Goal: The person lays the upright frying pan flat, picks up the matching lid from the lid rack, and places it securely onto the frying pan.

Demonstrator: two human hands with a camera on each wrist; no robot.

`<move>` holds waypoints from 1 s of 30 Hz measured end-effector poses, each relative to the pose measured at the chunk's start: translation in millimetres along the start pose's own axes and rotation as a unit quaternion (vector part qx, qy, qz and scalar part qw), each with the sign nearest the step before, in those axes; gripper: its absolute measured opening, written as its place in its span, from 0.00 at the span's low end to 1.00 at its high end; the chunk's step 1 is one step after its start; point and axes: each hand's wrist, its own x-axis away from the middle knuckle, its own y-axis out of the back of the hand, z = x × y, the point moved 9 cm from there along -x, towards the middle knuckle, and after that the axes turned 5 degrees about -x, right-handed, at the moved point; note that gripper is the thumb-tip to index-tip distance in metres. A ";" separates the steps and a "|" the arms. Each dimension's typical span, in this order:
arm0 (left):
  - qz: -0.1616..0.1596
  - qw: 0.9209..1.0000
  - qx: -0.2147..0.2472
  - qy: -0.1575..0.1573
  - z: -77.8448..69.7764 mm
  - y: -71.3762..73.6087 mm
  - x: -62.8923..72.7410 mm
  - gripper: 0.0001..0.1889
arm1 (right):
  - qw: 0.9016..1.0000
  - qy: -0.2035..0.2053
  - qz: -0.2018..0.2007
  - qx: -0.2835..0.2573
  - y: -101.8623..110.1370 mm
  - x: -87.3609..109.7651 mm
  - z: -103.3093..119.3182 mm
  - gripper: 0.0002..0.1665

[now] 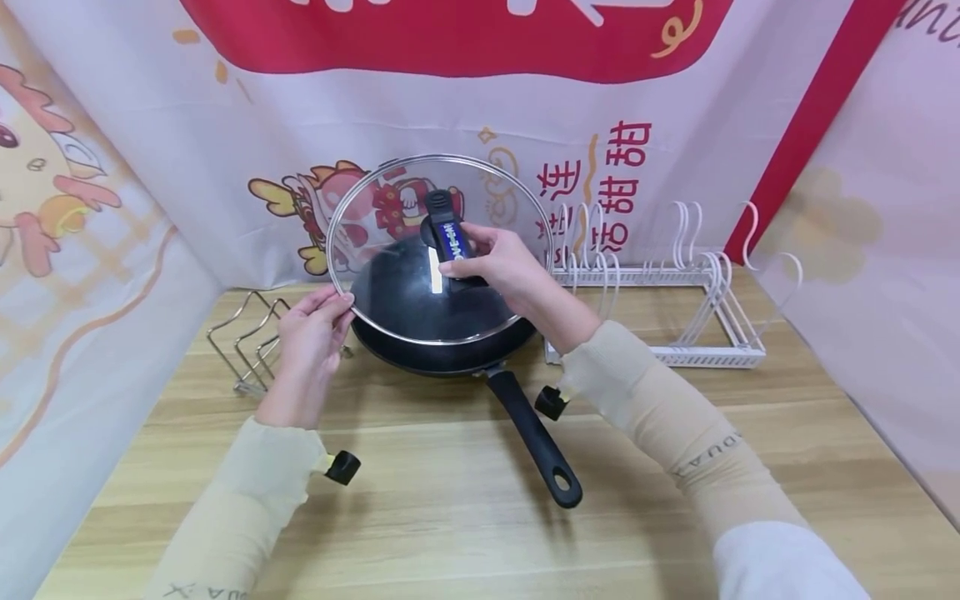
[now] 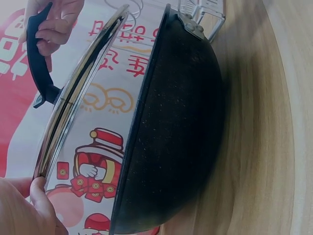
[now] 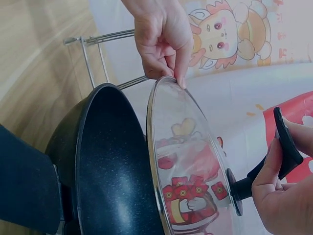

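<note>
A round glass lid (image 1: 390, 275) with a metal rim is held tilted above a black wok (image 1: 442, 360), apart from its rim in both wrist views. My right hand (image 1: 504, 265) grips the lid's black handle (image 1: 447, 237), thumb on one side and fingers on the other. At the lid's left edge my left hand (image 1: 313, 333) pinches the rim between thumb and fingers; the right wrist view shows this left hand (image 3: 165, 41) at the glass edge. The wok stands on the wooden table, its long black handle (image 1: 534, 437) pointing toward me and rightward.
A white rack (image 1: 667, 354) with upright loops stands right of the wok. To the left is a small metal wire rack (image 1: 251, 342), partly behind my left hand. A printed cloth (image 1: 465, 117) hangs behind the table (image 1: 420, 500).
</note>
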 end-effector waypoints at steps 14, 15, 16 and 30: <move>0.005 1.000 -0.005 0.009 6.7 2.7 -7.2 0.12 | 1.000 -0.003 0.006 -0.004 -2.0 -3.8 -7.1 0.46; 0.005 1.000 -0.007 0.011 8.1 2.4 -7.6 0.11 | 1.000 -0.006 0.006 -0.006 -1.5 -4.0 -8.1 0.46; 0.006 1.000 -0.008 0.012 8.9 2.4 -7.7 0.11 | 1.000 -0.009 0.006 -0.007 -1.5 -4.3 -8.6 0.46; 0.003 0.999 -0.030 0.011 10.8 1.6 -8.8 0.10 | 1.000 -0.022 0.008 -0.012 -0.9 -7.3 -7.9 0.47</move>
